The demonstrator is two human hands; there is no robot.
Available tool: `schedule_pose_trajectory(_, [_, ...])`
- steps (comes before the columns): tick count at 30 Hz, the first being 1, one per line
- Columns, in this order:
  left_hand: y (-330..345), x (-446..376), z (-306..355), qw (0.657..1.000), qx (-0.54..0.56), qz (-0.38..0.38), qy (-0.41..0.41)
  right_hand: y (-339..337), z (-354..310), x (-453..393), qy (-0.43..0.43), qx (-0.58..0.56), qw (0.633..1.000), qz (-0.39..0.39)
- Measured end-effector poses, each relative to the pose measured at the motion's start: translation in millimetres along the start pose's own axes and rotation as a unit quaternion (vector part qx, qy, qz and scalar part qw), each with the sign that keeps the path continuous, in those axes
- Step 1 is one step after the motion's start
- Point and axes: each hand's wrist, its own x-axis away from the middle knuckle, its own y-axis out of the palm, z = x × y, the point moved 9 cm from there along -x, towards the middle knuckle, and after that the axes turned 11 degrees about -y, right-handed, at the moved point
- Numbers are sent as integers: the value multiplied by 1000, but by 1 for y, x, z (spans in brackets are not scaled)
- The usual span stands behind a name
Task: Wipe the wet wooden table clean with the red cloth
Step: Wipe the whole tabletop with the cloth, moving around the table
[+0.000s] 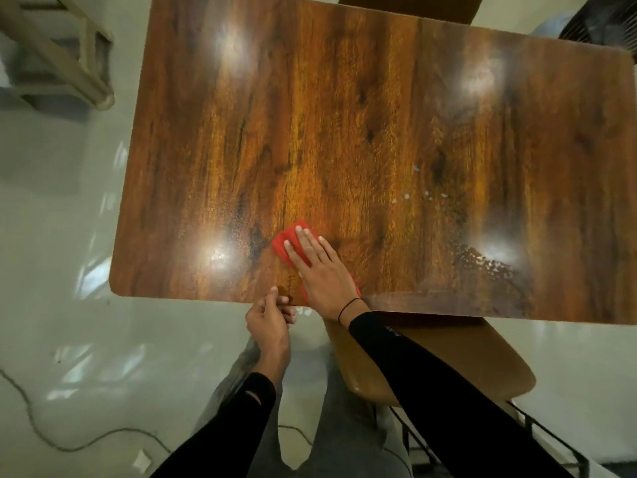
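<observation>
Wet wooden table, right hand flat on red cloth.

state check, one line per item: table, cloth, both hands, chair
table: upright, glossy, droplets on near right part, a few specks mid-right
red cloth: bunched flat on table near front edge, under right hand
right hand: fingers straight, pressing cloth down
left hand: fingers loosely curled at table's front edge, holds nothing visible
chair: upright, seat partly tucked under table's near edge
</observation>
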Motion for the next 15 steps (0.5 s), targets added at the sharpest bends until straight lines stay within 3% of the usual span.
schedule_pose_trajectory(4, [-3, 11, -41, 984, 125, 92, -88, 5, -5, 20, -182, 23, 982, -38])
schedule_pose_trajectory(9, [41, 12, -42, 964, 248, -6, -91, 7, 23, 62, -322, 53, 943, -56])
schedule_pose_trajectory(15, [63, 15, -38, 927, 350, -69, -113, -4, 77, 72, -406, 79, 904, -108])
